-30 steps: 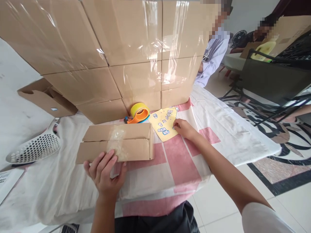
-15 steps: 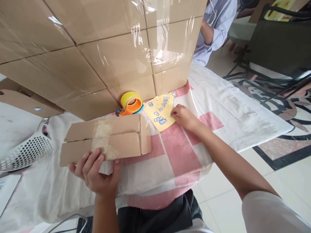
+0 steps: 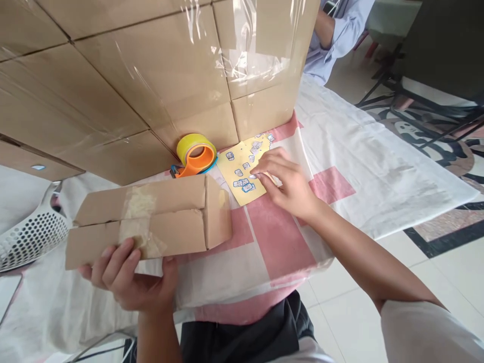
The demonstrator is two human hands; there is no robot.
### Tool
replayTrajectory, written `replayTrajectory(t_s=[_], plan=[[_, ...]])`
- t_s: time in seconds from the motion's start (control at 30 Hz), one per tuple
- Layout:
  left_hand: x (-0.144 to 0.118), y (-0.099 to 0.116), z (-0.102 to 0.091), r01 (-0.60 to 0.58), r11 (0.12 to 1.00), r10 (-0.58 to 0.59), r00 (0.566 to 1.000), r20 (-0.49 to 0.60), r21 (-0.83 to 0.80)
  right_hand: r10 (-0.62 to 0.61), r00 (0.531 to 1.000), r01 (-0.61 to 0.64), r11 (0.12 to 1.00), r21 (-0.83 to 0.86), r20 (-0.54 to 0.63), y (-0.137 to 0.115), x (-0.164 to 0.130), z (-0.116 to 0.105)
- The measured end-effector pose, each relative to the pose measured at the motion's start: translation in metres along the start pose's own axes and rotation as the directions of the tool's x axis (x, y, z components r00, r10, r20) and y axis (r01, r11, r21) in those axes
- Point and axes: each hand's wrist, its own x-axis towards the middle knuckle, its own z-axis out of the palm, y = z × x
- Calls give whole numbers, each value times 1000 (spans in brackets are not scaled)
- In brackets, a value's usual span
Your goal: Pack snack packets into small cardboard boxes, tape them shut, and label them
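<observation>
My left hand point(image 3: 130, 282) grips the near edge of a long cardboard box point(image 3: 177, 227), fingers on top and thumb at the side. Clear tape crosses the box's middle seam, and the box is tilted. Over a yellow sticker sheet point(image 3: 242, 166) with small blue-outlined cartoon figures, my right hand point(image 3: 282, 184) is pinched closed. A small whitish sticker point(image 3: 252, 176) shows at its fingertips; its print cannot be made out. The hand covers the sheet's right part. Between the box and the stacked cartons lies an orange tape dispenser point(image 3: 200, 159) with a yellow roll.
Large cartons point(image 3: 159, 75) wrapped in clear film form a wall at the back. A white perforated basket point(image 3: 34, 232) stands at the left. A pink-and-white cloth point(image 3: 280, 237) covers the table. Beyond, a person's sleeve point(image 3: 350, 30) and a dark chair point(image 3: 442, 60) are visible.
My right hand has moved from the sheet's right edge to over its middle, lifting a small whitish sticker. The box and my left hand have shifted left and slightly nearer in view.
</observation>
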Motion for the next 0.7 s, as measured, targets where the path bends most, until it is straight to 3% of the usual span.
replayTrajectory(t_s=[0.1,0.23,0.33,0.43,0.63,0.7], plan=[[1,2,0,8,1000,-8,1000,9,10,166,982,-189,909,373,94,-11,-6,10],[6,-1,7,-18,997,15,999,-49,-69,272,879,-474,582,661,391,-19,-12,29],[9,-7,15,-146,975,109,970,-218,-165,282,816,-578,389,717,505,-18,-12,42],[9,-13,21,-175,964,120,958,-261,-199,291,778,-625,259,737,557,-13,-12,51],[-3,-23,19,-64,990,32,971,-238,-128,197,690,-707,-22,706,697,-4,-12,60],[-6,-25,19,39,990,-66,978,-199,-136,195,693,-701,-39,712,694,-6,-12,60]])
